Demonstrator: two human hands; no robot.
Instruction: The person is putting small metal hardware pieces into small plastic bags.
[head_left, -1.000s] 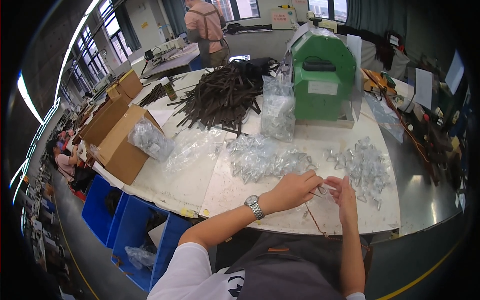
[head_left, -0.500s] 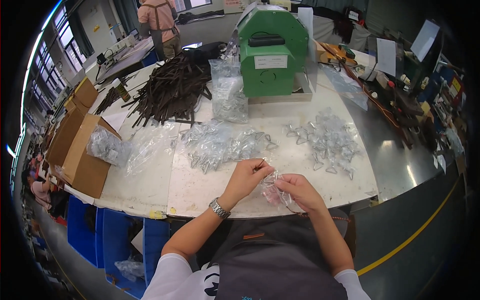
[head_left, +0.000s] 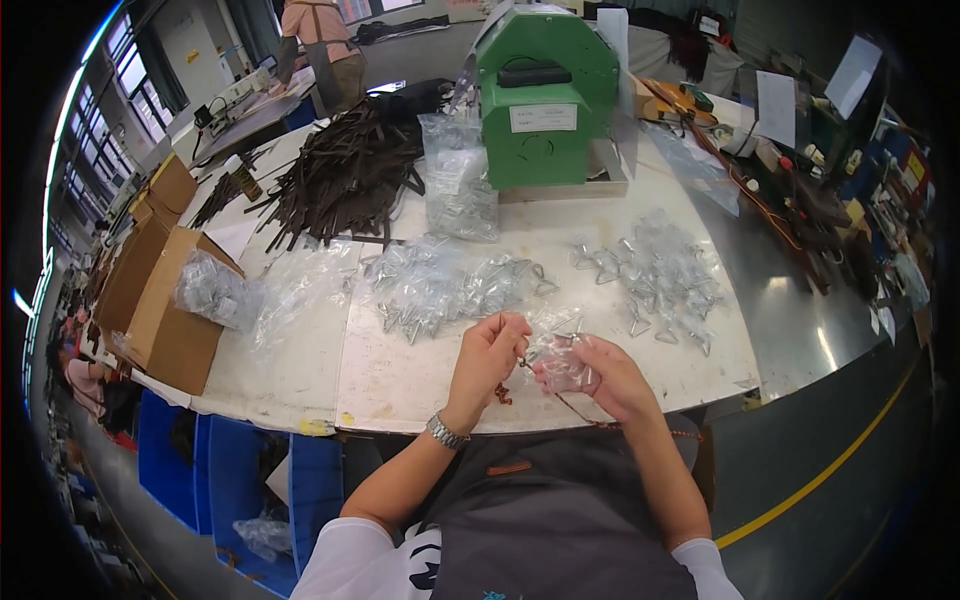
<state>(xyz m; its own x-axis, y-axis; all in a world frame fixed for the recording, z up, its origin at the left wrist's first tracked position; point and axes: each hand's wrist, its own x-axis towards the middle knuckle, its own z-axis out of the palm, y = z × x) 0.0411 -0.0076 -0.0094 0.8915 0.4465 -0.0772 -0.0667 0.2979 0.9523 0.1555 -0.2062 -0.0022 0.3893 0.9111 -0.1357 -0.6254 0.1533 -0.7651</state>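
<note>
a crinkly clear plastic packet (head_left: 566, 372) is up front, just above the near edge of the table (head_left: 400, 390). right hand (head_left: 615, 382) has it, fingers closed around its side. left hand (head_left: 487, 358) has its fingers curled into a tight pinch beside it; can't tell exactly what's between the tips. a twisted orange-brown cord (head_left: 572, 408) runs below the packet, with a knotted-looking bit (head_left: 503, 394) under the left hand.

my read: the step in hand is sorting out packet and cord, and the next move calls for a firm hold on slippery film plus a fine pinch.

further out, a left pile (head_left: 425, 290) and a right pile (head_left: 662, 272) of shiny bent-wire triangles in thin film, then floppy dark brown strips (head_left: 335, 185) and a boxy green machine (head_left: 540, 145).
</note>
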